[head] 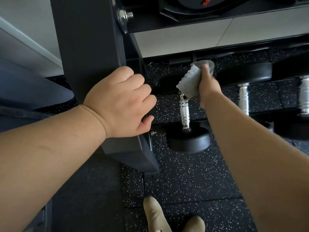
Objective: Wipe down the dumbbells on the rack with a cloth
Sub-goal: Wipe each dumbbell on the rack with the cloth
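Observation:
A black dumbbell with a knurled chrome handle [184, 111] lies on the lowest rails of the rack, its near head [189, 140] towards me. My right hand [208, 84] grips a grey cloth [189, 82] and holds it against the far end of that dumbbell, hiding its far head. My left hand [122, 101] is curled around the edge of the rack's dark upright post [88, 47]. Two more chrome handles, one [243, 97] and another [303, 96], lie to the right on the same rails.
A higher shelf of the rack [217, 22] runs across the top with a large black weight above it. Speckled black rubber flooring [184, 178] lies below. My two feet in beige socks [155, 215] stand near the bottom edge. A pale wall is on the left.

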Motion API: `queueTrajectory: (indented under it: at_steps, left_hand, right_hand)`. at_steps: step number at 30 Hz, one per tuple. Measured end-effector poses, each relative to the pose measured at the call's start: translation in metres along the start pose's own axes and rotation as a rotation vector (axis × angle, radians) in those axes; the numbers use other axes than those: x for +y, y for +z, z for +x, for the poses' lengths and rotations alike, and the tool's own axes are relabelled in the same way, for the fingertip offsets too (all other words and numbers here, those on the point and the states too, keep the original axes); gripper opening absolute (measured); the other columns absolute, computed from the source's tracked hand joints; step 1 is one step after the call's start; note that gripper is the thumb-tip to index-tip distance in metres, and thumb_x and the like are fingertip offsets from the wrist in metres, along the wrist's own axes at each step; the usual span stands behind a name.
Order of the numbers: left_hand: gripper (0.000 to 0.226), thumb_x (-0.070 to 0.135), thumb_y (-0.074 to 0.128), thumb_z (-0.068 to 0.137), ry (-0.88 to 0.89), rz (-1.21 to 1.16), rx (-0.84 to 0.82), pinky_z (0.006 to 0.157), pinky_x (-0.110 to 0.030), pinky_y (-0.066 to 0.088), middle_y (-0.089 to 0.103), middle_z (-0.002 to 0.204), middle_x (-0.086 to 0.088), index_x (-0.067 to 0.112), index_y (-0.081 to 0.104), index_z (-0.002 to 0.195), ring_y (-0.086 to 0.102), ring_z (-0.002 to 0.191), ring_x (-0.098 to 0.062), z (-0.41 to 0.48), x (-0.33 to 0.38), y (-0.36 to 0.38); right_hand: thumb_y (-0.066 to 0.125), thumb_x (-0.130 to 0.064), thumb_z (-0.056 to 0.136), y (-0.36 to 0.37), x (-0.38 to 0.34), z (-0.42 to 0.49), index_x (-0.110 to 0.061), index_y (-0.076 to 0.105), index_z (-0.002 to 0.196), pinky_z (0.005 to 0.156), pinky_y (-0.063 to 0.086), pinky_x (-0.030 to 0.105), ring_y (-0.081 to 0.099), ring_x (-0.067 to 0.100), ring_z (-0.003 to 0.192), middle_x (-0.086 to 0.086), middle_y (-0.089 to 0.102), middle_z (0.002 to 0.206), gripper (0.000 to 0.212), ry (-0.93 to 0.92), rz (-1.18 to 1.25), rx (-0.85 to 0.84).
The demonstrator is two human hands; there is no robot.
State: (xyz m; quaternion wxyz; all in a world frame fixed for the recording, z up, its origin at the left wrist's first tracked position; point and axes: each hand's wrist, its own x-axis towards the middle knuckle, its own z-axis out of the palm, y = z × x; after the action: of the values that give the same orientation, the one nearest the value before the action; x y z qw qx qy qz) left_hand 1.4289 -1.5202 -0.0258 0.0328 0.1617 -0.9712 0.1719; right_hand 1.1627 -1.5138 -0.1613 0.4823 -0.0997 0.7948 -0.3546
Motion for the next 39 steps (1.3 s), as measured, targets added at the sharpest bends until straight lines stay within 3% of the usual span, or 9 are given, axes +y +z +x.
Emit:
queueTrajectory:
  at_steps: [4, 10, 14, 20, 24, 27, 29, 33, 39]
  left_hand:
    - [0.038, 0.041, 0.043, 0.094, -0.007, 0.003, 0.016, 0.074, -0.045, 0.037, 0.033, 0.070, -0.003, 0.012, 0.055, 0.073, 0.028, 0.070, -0.026, 0.000, 0.000, 0.000]
    - [0.040, 0.043, 0.040, 0.096, -0.004, 0.013, 0.008, 0.076, -0.045, 0.037, 0.029, 0.072, -0.003, 0.012, 0.054, 0.075, 0.025, 0.073, -0.026, 0.001, 0.002, 0.001]
    - [0.042, 0.043, 0.038, 0.097, -0.005, 0.034, 0.001, 0.077, -0.045, 0.034, 0.032, 0.071, -0.003, 0.012, 0.055, 0.077, 0.026, 0.074, -0.026, 0.000, 0.001, 0.001]
    - [0.040, 0.043, 0.041, 0.097, 0.004, 0.035, 0.008, 0.078, -0.046, 0.036, 0.028, 0.074, -0.003, 0.011, 0.056, 0.079, 0.029, 0.072, -0.027, 0.000, 0.001, 0.001]
    - [0.037, 0.042, 0.045, 0.094, 0.020, 0.036, 0.006, 0.075, -0.045, 0.038, 0.039, 0.068, -0.004, 0.011, 0.057, 0.077, 0.041, 0.067, -0.030, 0.001, 0.001, 0.000]
    - [0.036, 0.042, 0.046, 0.093, 0.027, 0.044, -0.007, 0.073, -0.046, 0.038, 0.042, 0.067, -0.005, 0.012, 0.055, 0.075, 0.041, 0.066, -0.030, 0.001, 0.000, 0.000]
    - [0.036, 0.041, 0.046, 0.093, 0.025, 0.050, -0.008, 0.072, -0.046, 0.037, 0.042, 0.067, -0.005, 0.012, 0.054, 0.074, 0.041, 0.066, -0.030, 0.000, 0.001, 0.000]
    - [0.035, 0.041, 0.044, 0.093, 0.030, 0.063, -0.010, 0.071, -0.044, 0.033, 0.039, 0.066, -0.005, 0.013, 0.052, 0.073, 0.038, 0.065, -0.029, 0.002, 0.001, -0.002]
    - [0.036, 0.041, 0.046, 0.094, 0.041, 0.067, -0.033, 0.072, -0.044, 0.033, 0.040, 0.067, -0.005, 0.012, 0.054, 0.074, 0.040, 0.065, -0.030, 0.001, 0.000, -0.002]
  right_hand:
    - [0.030, -0.051, 0.108, 0.011, 0.012, -0.017, -0.006, 0.050, 0.141, 0.095, 0.045, 0.041, 0.058, 0.034, 0.120, 0.016, 0.060, 0.134, 0.059, -0.116, -0.161, 0.151]
    - [0.035, -0.076, 0.096, 0.010, 0.004, -0.018, -0.022, 0.046, 0.147, 0.078, 0.056, 0.032, 0.067, 0.015, 0.095, 0.001, 0.068, 0.120, 0.075, -0.012, 0.002, 0.050]
    - [0.049, -0.031, 0.107, 0.011, 0.008, -0.009, -0.012, 0.022, 0.161, 0.084, 0.045, 0.032, 0.062, 0.028, 0.113, 0.019, 0.052, 0.144, 0.062, -0.051, -0.117, 0.138]
    - [0.040, -0.031, 0.110, 0.025, 0.014, -0.073, -0.006, 0.042, 0.148, 0.090, 0.042, 0.034, 0.057, 0.032, 0.120, 0.018, 0.055, 0.141, 0.045, -0.122, -0.092, 0.060]
    - [0.045, -0.013, 0.103, 0.055, 0.008, -0.113, 0.004, 0.034, 0.153, 0.103, 0.039, 0.072, 0.032, 0.053, 0.141, 0.035, 0.025, 0.156, 0.055, -0.400, -0.839, 0.046]
    - [0.037, -0.021, 0.108, 0.057, 0.023, -0.124, -0.001, 0.037, 0.152, 0.102, 0.047, 0.049, 0.044, 0.037, 0.129, 0.029, 0.039, 0.149, 0.048, -0.203, -0.260, -0.021]
    - [0.039, -0.033, 0.111, 0.055, 0.042, -0.136, 0.000, 0.050, 0.131, 0.079, 0.042, 0.030, 0.051, 0.020, 0.100, 0.012, 0.061, 0.117, 0.040, -0.201, 0.011, -0.143]
    - [0.047, -0.036, 0.106, 0.036, 0.064, -0.148, -0.016, 0.062, 0.103, 0.082, 0.053, 0.033, 0.066, 0.014, 0.089, 0.000, 0.069, 0.092, 0.026, -0.247, -0.064, -0.236]
    - [0.052, -0.037, 0.103, 0.010, 0.075, -0.147, -0.013, 0.060, 0.104, 0.080, 0.051, 0.038, 0.063, 0.016, 0.084, 0.002, 0.068, 0.090, 0.025, -0.248, -0.163, -0.183]
